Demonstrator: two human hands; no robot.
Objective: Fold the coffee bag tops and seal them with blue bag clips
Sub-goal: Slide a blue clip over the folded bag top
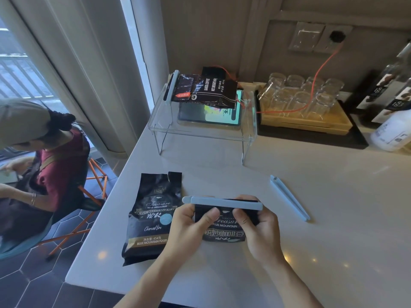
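A black coffee bag (223, 230) stands at the counter's front middle, its top folded under a closed blue clip (222, 202) that runs across it. My left hand (191, 227) grips the bag's left side, thumb on its front. My right hand (258, 227) grips its right side just under the clip. A second black coffee bag (151, 218) lies flat to the left, its torn top open. A spare blue clip (289, 197) lies on the counter to the right. A third bag (206, 90), clipped at its left end, rests on the clear stand.
A clear acrylic stand (200, 134) at the back holds a lit tablet (211, 114). To its right are a wooden tray of upturned glasses (300, 98), an orange cable, bottles and a white spray bottle (391, 132). A person sits on a stool at the left, beyond the counter edge.
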